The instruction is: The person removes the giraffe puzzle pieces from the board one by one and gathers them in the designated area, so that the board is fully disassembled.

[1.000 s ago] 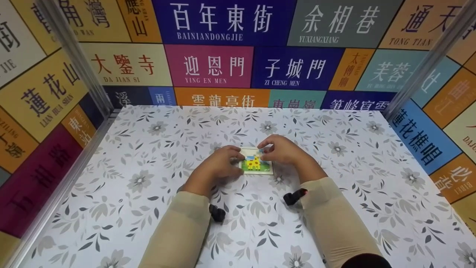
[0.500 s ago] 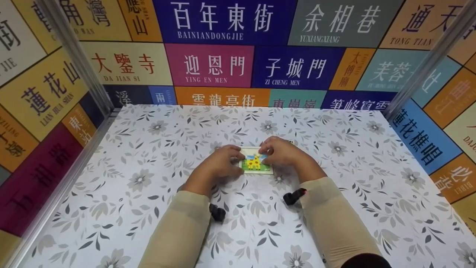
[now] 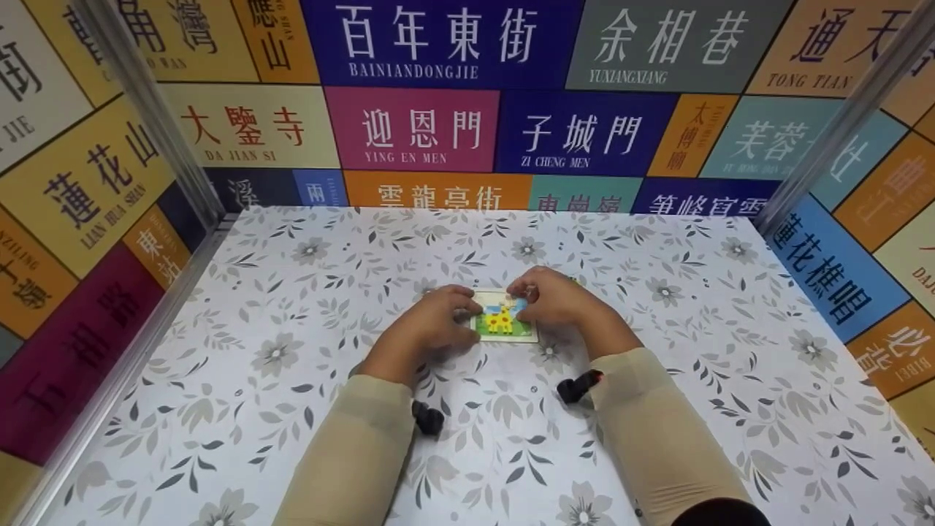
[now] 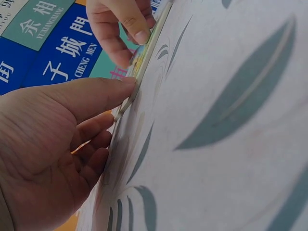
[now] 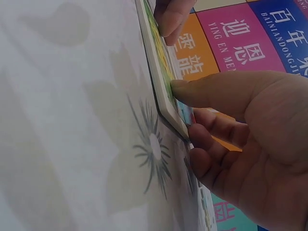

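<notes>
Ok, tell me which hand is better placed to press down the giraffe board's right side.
The right hand, most likely: its thumb touches the face of the giraffe board near that end, while the left hand is at the opposite edge.

Beyond my left hand (image 3: 431, 321) I read YING EN MEN on a pink panel (image 3: 413, 130), BAINIANDONGJIE on a dark blue panel (image 3: 438, 45) above. Beyond my right hand (image 3: 559, 298), ZI CHENG MEN on a navy panel (image 3: 584, 134), YUXIANGXIANG on a grey panel (image 3: 672, 45) higher up. Left of both, LIAN HUA SHAN on a yellow panel (image 3: 91, 183).
</notes>
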Motion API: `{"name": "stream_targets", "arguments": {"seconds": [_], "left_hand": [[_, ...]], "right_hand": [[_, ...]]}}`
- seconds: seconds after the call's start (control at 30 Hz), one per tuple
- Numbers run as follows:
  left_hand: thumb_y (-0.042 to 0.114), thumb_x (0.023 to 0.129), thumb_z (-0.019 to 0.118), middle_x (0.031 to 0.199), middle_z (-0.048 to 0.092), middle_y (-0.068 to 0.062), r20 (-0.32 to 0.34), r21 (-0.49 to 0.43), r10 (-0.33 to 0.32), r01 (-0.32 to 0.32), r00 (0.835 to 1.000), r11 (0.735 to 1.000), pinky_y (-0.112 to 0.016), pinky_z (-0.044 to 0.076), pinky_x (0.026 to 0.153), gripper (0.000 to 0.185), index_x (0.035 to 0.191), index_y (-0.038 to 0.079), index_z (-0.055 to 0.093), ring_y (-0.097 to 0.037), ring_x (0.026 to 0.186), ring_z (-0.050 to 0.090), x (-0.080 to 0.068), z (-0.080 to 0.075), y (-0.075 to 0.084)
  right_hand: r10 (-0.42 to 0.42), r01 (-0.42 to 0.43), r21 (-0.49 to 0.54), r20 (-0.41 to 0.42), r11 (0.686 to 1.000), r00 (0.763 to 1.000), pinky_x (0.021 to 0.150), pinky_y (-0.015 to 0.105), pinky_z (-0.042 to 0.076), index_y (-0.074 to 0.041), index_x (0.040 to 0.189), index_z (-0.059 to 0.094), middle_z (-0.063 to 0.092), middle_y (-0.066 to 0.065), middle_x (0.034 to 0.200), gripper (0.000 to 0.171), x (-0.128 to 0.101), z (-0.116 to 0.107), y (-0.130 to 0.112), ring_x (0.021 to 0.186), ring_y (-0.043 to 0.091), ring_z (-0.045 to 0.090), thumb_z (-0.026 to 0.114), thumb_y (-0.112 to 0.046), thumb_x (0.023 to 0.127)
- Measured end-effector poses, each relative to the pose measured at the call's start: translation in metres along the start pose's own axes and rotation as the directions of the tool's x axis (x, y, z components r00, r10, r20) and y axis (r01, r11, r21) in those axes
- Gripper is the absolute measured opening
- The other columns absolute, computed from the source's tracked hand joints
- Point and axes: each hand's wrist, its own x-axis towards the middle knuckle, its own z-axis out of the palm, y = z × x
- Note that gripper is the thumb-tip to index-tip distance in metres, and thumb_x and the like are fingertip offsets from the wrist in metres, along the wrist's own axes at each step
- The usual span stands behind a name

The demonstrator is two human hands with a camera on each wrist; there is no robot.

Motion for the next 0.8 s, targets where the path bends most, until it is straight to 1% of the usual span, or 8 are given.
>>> {"name": "stream_targets", "arguments": {"seconds": [0.07, 0.17, 0.27, 0.4, 0.6, 0.67, 0.73, 0.8], "left_hand": [[0.027, 0.089, 0.083, 0.165, 0.048, 0.009, 0.003, -0.003, -0.011, 0.011, 1.000, 1.000, -0.048, 0.030, 0.132, 0.048, 0.136, 0.026, 0.074, -0.026, 0.159, 0.038, 0.000, 0.000, 0.001], [0.028, 0.089, 0.083, 0.165, 0.048, 0.010, 0.006, 0.001, -0.022, 0.022, 1.000, 1.000, -0.049, 0.029, 0.133, 0.047, 0.135, 0.027, 0.075, -0.026, 0.160, 0.037, 0.000, 0.000, 0.001], [0.028, 0.089, 0.084, 0.165, 0.048, 0.010, 0.008, 0.000, -0.027, 0.027, 1.000, 1.000, -0.050, 0.029, 0.133, 0.046, 0.135, 0.027, 0.075, -0.026, 0.160, 0.037, 0.001, 0.000, 0.001], [0.028, 0.089, 0.084, 0.165, 0.048, 0.009, 0.009, -0.001, -0.022, 0.022, 1.000, 1.000, -0.049, 0.029, 0.133, 0.046, 0.135, 0.026, 0.075, -0.026, 0.160, 0.037, 0.002, 0.000, 0.001], [0.028, 0.089, 0.083, 0.165, 0.048, 0.009, 0.010, 0.001, -0.018, 0.018, 1.000, 1.000, -0.050, 0.027, 0.134, 0.047, 0.135, 0.026, 0.075, -0.026, 0.161, 0.036, 0.002, -0.001, 0.000], [0.028, 0.088, 0.084, 0.165, 0.048, 0.010, 0.009, -0.001, -0.020, 0.020, 1.000, 1.000, -0.050, 0.027, 0.134, 0.047, 0.135, 0.027, 0.075, -0.026, 0.161, 0.035, 0.001, -0.001, 0.000], [0.028, 0.088, 0.084, 0.165, 0.048, 0.011, 0.006, -0.009, -0.024, 0.024, 1.000, 1.000, -0.050, 0.026, 0.134, 0.047, 0.134, 0.027, 0.075, -0.026, 0.161, 0.035, 0.001, -0.001, 0.000], [0.028, 0.088, 0.084, 0.165, 0.048, 0.011, 0.000, -0.010, -0.019, 0.019, 1.000, 1.000, -0.050, 0.027, 0.134, 0.046, 0.134, 0.027, 0.075, -0.026, 0.161, 0.035, 0.000, 0.000, -0.001]], "right_hand": [[0.001, -0.001, 0.007, -0.012, 1.000, 1.000, 0.105, 0.050, 0.055, -0.019, 0.135, 0.072, 0.065, 0.006, 0.136, 0.042, 0.001, 0.000, 0.001, 0.122, 0.030, 0.063, 0.079, -0.013, 0.094], [0.009, -0.009, 0.009, -0.023, 1.000, 1.000, 0.104, 0.050, 0.055, -0.019, 0.137, 0.071, 0.066, 0.006, 0.137, 0.045, 0.002, -0.001, 0.002, 0.123, 0.030, 0.064, 0.077, -0.009, 0.094], [0.020, -0.020, 0.013, -0.024, 1.000, 0.999, 0.104, 0.050, 0.056, -0.019, 0.137, 0.071, 0.066, 0.005, 0.138, 0.045, 0.003, -0.001, 0.002, 0.125, 0.030, 0.064, 0.074, -0.006, 0.094], [0.023, -0.022, 0.008, -0.034, 1.000, 0.999, 0.103, 0.050, 0.057, -0.019, 0.136, 0.073, 0.066, 0.005, 0.135, 0.045, 0.004, -0.002, 0.001, 0.124, 0.030, 0.065, 0.074, -0.004, 0.094], [0.022, -0.022, -0.009, -0.051, 1.000, 0.998, 0.100, 0.048, 0.058, -0.019, 0.134, 0.074, 0.067, 0.006, 0.132, 0.041, 0.003, -0.003, 0.000, 0.122, 0.029, 0.065, 0.073, -0.005, 0.095], [0.038, -0.038, 0.004, -0.048, 0.999, 0.998, 0.094, 0.044, 0.060, -0.020, 0.133, 0.075, 0.068, 0.006, 0.133, 0.040, 0.003, -0.005, 0.001, 0.119, 0.029, 0.066, 0.072, -0.007, 0.096], [0.061, -0.059, 0.038, -0.049, 0.998, 0.997, 0.088, 0.041, 0.061, -0.021, 0.133, 0.074, 0.068, 0.006, 0.132, 0.039, 0.002, -0.008, 0.002, 0.117, 0.028, 0.067, 0.072, -0.008, 0.097], [0.067, -0.062, 0.071, -0.064, 0.996, 0.996, 0.085, 0.038, 0.059, -0.020, 0.135, 0.073, 0.070, 0.007, 0.133, 0.039, 0.000, -0.015, 0.006, 0.115, 0.028, 0.067, 0.069, -0.008, 0.097]]}}
